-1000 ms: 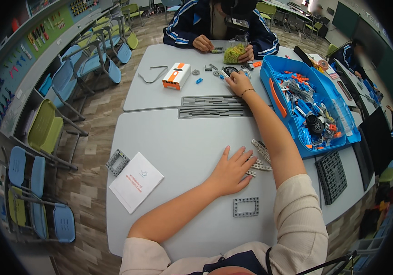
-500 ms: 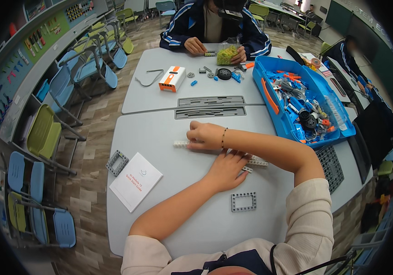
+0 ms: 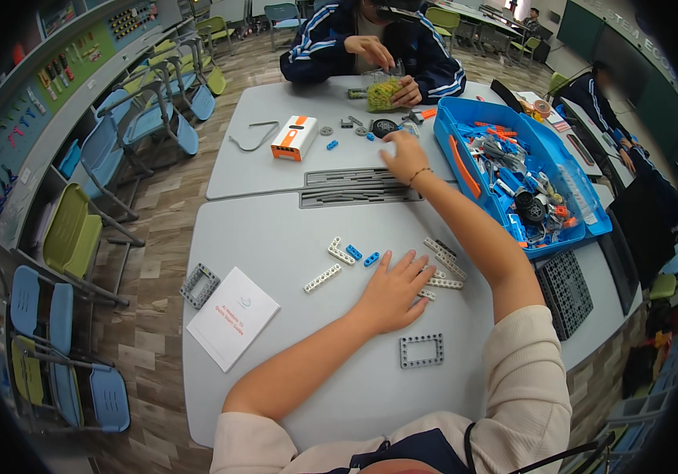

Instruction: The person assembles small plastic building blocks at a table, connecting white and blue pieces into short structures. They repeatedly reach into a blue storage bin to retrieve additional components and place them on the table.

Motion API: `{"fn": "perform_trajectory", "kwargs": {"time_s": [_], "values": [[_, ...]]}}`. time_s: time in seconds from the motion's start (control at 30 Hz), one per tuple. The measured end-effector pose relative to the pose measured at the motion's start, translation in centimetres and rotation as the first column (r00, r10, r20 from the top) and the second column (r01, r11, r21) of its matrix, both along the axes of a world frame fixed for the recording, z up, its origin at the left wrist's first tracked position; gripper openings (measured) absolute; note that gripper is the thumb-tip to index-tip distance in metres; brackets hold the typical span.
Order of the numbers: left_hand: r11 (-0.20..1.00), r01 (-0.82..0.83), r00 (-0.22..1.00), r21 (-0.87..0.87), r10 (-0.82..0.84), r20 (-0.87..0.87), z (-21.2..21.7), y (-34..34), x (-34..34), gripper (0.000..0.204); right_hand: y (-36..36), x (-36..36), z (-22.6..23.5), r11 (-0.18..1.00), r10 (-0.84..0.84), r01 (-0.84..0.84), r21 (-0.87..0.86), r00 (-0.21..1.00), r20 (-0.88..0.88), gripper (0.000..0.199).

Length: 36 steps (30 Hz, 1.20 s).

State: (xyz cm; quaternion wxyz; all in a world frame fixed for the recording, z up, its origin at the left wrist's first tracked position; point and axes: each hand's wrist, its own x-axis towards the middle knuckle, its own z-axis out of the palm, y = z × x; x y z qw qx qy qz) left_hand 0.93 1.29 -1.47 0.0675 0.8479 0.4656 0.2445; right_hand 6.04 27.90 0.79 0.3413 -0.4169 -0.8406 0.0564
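Observation:
My left hand (image 3: 392, 294) lies flat on the near table with its fingers spread, partly covering a group of white beams (image 3: 441, 281). Dark beams (image 3: 440, 248) lie just beyond its fingertips. To the left of it are a white L-shaped beam (image 3: 341, 251), a straight white beam (image 3: 322, 278), and two short blue beams, a left one (image 3: 353, 252) and a right one (image 3: 371, 259). Stretched over the far table, my right hand (image 3: 407, 158) has its fingers loosely bent and apart, with nothing seen in them. Closest to it is a black wheel (image 3: 385, 127).
A blue bin (image 3: 473, 207) full of building parts stands at the right. Grey frames (image 3: 422, 350), a white booklet (image 3: 234, 319) and an orange-and-white box (image 3: 294, 137) rest on the tables. Across from me, a person handles a bag of yellow-green pieces (image 3: 384, 95).
My right hand has left the white beam and moved away to the far table, uncovering the white and blue beams. My left hand stays put. The other person's hand has risen above the bag.

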Motion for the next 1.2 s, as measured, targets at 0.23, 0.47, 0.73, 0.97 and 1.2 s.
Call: {"fn": "perform_trajectory", "kwargs": {"time_s": [0.23, 0.47, 0.73, 0.97, 1.2], "values": [[1.0, -0.011, 1.0, -0.02, 0.011, -0.015, 0.3, -0.1, 0.0, 0.053, 7.0, 1.7, -1.9, 0.87, -0.429, 0.459, -0.181, 0.885, 0.183, 0.049], [1.0, -0.023, 0.999, -0.021, 0.022, -0.028, 0.3, -0.1, 0.2, 0.053, 8.0, 1.5, -2.4, 0.871, -0.417, 0.456, -0.183, 0.883, 0.217, 0.038], [1.0, -0.028, 0.999, -0.003, 0.027, -0.042, 0.4, -0.1, 0.1, 0.053, 6.1, 3.6, -2.2, 0.897, -0.367, 0.363, -0.251, 0.93, 0.035, 0.042], [1.0, -0.014, 0.999, -0.023, 0.013, -0.039, 0.3, -0.1, 0.0, 0.051, -0.9, 5.9, -1.3, 0.958, -0.257, 0.247, -0.148, 0.965, -0.052, 0.039], [0.999, -0.011, 0.999, -0.037, 0.009, -0.031, 0.4, -0.1, -0.1, 0.05, -7.8, 9.5, -0.6, 0.969, -0.193, 0.193, -0.152, 0.981, 0.02, 0.031]]}}
